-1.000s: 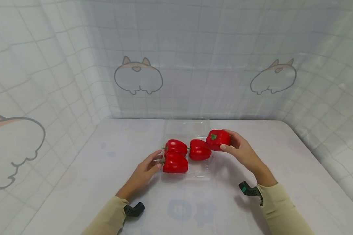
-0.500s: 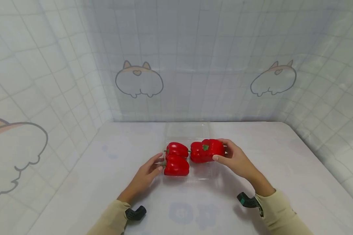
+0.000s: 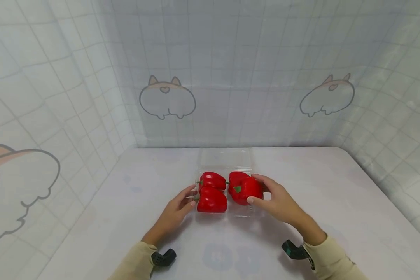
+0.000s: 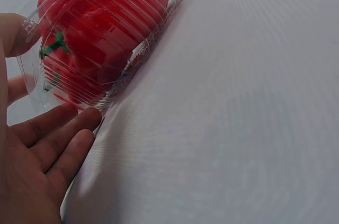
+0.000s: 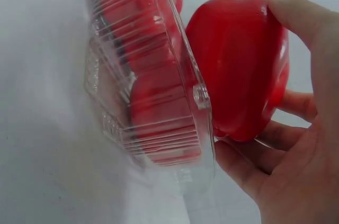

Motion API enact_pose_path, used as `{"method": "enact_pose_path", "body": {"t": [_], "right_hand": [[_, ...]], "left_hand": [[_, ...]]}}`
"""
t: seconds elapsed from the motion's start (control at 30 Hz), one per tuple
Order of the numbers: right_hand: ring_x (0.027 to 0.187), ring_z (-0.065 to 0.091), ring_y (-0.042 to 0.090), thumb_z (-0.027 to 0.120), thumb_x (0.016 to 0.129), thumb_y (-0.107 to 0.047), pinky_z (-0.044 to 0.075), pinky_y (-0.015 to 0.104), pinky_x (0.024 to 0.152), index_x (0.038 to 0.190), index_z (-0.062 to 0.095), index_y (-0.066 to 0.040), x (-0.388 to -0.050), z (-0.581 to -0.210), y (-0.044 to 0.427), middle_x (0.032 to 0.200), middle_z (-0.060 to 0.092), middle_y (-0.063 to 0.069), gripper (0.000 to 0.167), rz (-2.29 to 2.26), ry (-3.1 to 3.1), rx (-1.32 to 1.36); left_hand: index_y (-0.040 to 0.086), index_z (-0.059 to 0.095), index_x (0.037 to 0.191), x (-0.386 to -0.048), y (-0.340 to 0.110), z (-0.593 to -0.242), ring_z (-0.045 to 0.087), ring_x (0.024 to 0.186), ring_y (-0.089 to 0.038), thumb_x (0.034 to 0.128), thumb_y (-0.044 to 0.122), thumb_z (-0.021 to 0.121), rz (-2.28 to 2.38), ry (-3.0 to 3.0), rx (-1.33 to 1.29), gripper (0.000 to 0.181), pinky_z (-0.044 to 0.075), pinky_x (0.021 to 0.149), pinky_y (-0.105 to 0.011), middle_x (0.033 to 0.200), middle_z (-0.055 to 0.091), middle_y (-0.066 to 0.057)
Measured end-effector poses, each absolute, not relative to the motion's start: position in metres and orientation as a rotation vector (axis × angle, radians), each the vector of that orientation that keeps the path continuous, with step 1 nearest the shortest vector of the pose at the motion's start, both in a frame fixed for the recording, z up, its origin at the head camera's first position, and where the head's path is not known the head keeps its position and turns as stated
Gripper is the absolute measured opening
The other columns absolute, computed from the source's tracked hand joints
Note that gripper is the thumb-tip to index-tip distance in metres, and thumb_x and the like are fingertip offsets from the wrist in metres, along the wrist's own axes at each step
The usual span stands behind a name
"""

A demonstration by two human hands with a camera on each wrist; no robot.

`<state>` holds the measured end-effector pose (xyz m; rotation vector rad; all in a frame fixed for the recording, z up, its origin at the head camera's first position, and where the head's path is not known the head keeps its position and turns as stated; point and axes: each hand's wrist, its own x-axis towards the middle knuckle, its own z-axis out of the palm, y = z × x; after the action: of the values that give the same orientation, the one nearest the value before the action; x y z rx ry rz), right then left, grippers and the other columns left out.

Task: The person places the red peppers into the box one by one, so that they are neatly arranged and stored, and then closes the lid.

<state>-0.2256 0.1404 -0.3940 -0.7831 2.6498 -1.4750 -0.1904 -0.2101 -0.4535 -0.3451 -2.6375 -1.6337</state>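
My right hand point(image 3: 279, 203) grips a red bell pepper point(image 5: 233, 65) between thumb and fingers. In the right wrist view this pepper stands above the rim of a clear plastic clamshell container point(image 5: 198, 97). In the head view it overlaps another pepper point(image 3: 236, 178) at the container's right. Two more red bell peppers, a back one point(image 3: 212, 180) and a front one point(image 3: 211, 200), lie in the left half. My left hand point(image 3: 176, 210) rests against the container's left side with relaxed, spread fingers. Green stems show through the plastic wall point(image 4: 106, 49) in the left wrist view.
The container's clear lid point(image 3: 226, 157) lies folded back toward the rear wall. A white cloth point(image 3: 217, 249) covers the table. Grid-patterned curtains point(image 3: 224, 77) enclose the back and sides. Dark wrist cameras point(image 3: 295, 249) sit on both forearms.
My right hand has brought its pepper left, toward the front and lower, from beside the container to over its right half. The left hand stays at the container's left side.
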Motion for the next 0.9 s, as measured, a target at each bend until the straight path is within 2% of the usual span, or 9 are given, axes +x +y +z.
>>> {"method": "enact_pose_path", "body": {"t": [0.23,0.47,0.77,0.9], "right_hand": [[0.114,0.058,0.025,0.08,0.084,-0.042,0.059,0.032,0.08,0.142,0.052,-0.015,-0.222,-0.395,0.138,0.13,0.059,0.0,0.07,-1.409,2.698,-0.819],[0.111,0.058,0.018,0.079,0.084,-0.046,0.057,0.035,0.084,0.142,0.054,-0.015,-0.223,-0.394,0.135,0.129,0.059,-0.004,0.071,-1.364,2.745,-0.929],[0.112,0.059,0.019,0.08,0.084,-0.045,0.058,0.034,0.083,0.142,0.053,-0.014,-0.219,-0.394,0.13,0.13,0.059,0.0,0.072,-1.24,2.801,-0.914],[0.11,0.06,0.019,0.081,0.082,-0.046,0.06,0.035,0.08,0.14,0.054,-0.016,-0.218,-0.395,0.126,0.126,0.06,-0.001,0.07,-1.208,2.833,-0.888]], "left_hand": [[0.02,0.04,0.154,-0.189,-0.209,-0.451,0.058,0.123,-0.025,0.1009,0.027,0.061,-1.645,-2.629,-0.363,0.057,0.05,0.1,-0.039,0.142,0.055,-0.006],[0.02,0.041,0.153,-0.19,-0.208,-0.45,0.059,0.122,-0.024,0.1016,0.025,0.06,-1.63,-2.624,-0.348,0.056,0.05,0.1,-0.039,0.14,0.057,-0.005],[0.025,0.039,0.154,-0.19,-0.207,-0.45,0.058,0.123,-0.021,0.0994,0.035,0.062,-1.599,-2.652,-0.327,0.06,0.052,0.098,-0.037,0.143,0.054,0.0],[0.024,0.04,0.154,-0.19,-0.208,-0.452,0.058,0.123,-0.022,0.0992,0.033,0.063,-1.595,-2.645,-0.325,0.06,0.053,0.097,-0.038,0.142,0.055,-0.001]]}}
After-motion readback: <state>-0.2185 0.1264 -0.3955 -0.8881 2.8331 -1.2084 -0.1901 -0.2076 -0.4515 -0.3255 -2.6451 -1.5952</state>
